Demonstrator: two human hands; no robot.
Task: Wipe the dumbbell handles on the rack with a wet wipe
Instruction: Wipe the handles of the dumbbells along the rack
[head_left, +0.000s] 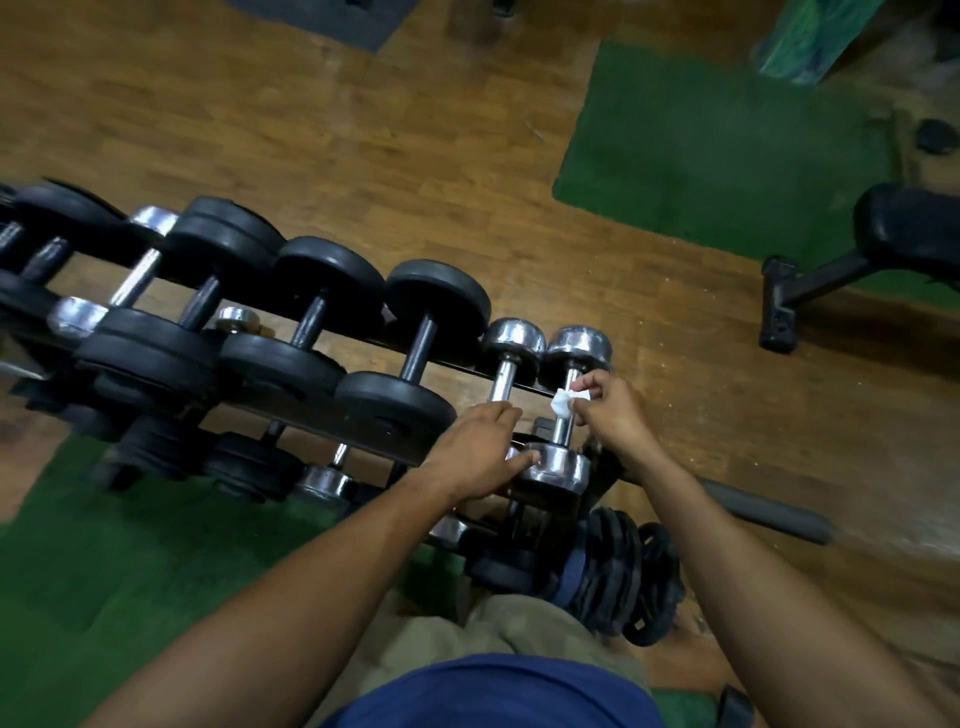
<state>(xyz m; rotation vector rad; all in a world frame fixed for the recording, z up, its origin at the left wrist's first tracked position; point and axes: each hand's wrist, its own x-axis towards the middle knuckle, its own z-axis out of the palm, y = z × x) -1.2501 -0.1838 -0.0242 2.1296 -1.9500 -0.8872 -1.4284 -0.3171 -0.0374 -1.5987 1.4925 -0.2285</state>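
Observation:
A black dumbbell rack (291, 400) runs from the left edge to the centre, holding several black dumbbells and two chrome ones at its right end. My right hand (615, 410) pinches a crumpled white wet wipe (566, 401) against the handle of the rightmost chrome dumbbell (563, 415). My left hand (480, 452) rests on the near heads of the two chrome dumbbells, its thumb on the rightmost one's head (558, 465). The second chrome dumbbell (511, 364) lies just left, its near end hidden under my left hand.
Black weight plates (618, 571) lean at the rack's right foot. A grey bar (763, 512) lies on the wooden floor to the right. A black bench (852, 260) stands on a green mat (701, 140) at the far right. Green matting lies under the rack.

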